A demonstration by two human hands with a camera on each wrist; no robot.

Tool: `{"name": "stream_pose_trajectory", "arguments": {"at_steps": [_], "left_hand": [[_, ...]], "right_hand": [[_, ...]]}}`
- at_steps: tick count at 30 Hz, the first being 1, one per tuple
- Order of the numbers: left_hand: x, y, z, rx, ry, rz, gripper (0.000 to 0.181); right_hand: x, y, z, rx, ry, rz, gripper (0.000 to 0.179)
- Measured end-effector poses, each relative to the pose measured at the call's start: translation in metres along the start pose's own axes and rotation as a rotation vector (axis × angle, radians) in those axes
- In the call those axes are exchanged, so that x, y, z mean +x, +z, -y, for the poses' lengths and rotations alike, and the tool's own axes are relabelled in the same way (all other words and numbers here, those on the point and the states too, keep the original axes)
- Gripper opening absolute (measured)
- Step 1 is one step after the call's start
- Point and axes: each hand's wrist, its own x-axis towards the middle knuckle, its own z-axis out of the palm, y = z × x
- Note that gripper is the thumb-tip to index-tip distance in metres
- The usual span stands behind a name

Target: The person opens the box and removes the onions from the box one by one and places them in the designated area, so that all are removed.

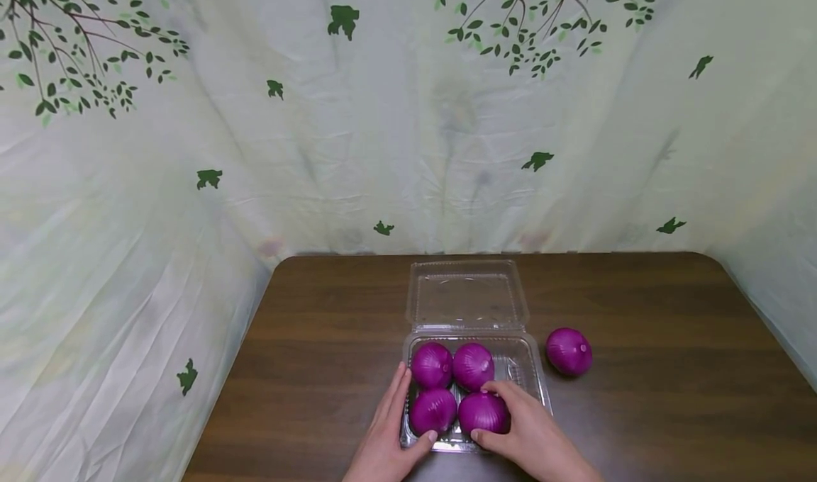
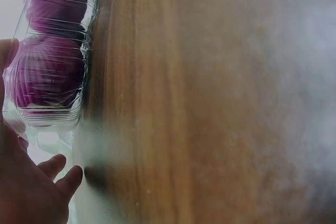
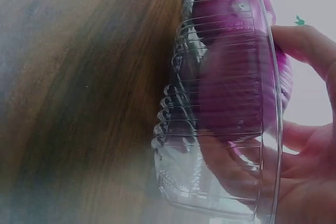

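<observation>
A clear plastic clamshell container (image 1: pixel 525 368) sits on the table with its lid (image 1: pixel 469 294) folded back. My right hand (image 1: pixel 532 432) holds a purple onion (image 1: pixel 483 412) in the front row of the container, thumb at its near side and fingers over its far side. In the right wrist view this onion (image 3: pixel 233 85) shows through the clear wall. Three other onions lie inside: back left (image 1: pixel 432 366), back middle (image 1: pixel 473 367) and front left (image 1: pixel 433 410). My left hand (image 1: pixel 389 425) rests along the container's left side, fingers straight, thumb by the front rim.
One more purple onion (image 1: pixel 569 351) lies on the brown wooden table (image 1: pixel 657 368), to the right of the container. Behind the table hangs a pale curtain (image 1: pixel 408 127) printed with green leaves; it also runs along both sides.
</observation>
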Motion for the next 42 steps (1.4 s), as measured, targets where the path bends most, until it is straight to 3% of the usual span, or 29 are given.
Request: {"name": "stream_pose_trajectory", "arguments": {"at_steps": [13,19,26,34,42], "left_hand": [[0.000,-0.001,-0.001,-0.027,-0.024,0.012,0.095],[0.000,-0.003,-0.002,-0.028,-0.031,0.023,0.095],[0.001,-0.002,-0.002,-0.047,-0.038,0.036,0.095],[0.000,0.000,0.000,-0.075,-0.022,0.023,0.095],[0.001,0.000,0.000,-0.078,-0.031,0.026,0.095]], "right_hand": [[-0.008,-0.005,0.003,0.073,0.060,-0.023,0.064],[-0.010,-0.008,0.001,0.162,0.108,-0.105,0.065],[-0.013,-0.009,-0.006,0.229,-0.010,-0.237,0.065],[-0.017,-0.015,-0.017,0.267,-0.158,-0.334,0.068],[-0.020,-0.026,-0.030,0.320,-0.148,-0.371,0.071]]}}
